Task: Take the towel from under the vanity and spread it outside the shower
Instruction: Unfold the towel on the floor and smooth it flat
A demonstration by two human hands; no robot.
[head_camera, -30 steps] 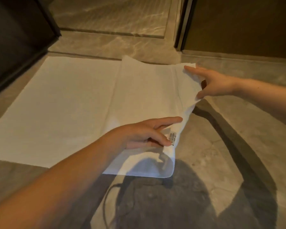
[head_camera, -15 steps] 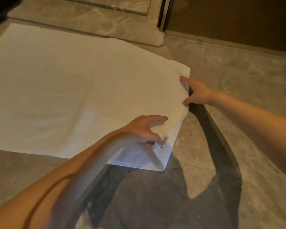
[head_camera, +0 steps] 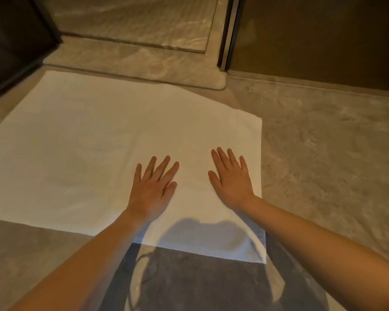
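A white towel [head_camera: 88, 153] lies flat and unfolded on the stone floor, its far edge along the raised shower threshold [head_camera: 133, 63]. My left hand [head_camera: 153, 187] rests palm down on the towel's right half, fingers spread. My right hand [head_camera: 231, 176] lies flat beside it, close to the towel's right edge, fingers apart too. Neither hand holds any cloth. My shadow covers the towel's near right corner.
The shower floor [head_camera: 133, 16] lies beyond the threshold. A dark panel [head_camera: 11, 41] stands at the far left, a metal door frame [head_camera: 228, 32] and a dark brown wall [head_camera: 319, 37] at the far right. Bare marbled floor [head_camera: 328, 153] extends to the right.
Both hands let go of the towel's right edge, which now lies flat. They moved onto the towel and pressed down with palms open.
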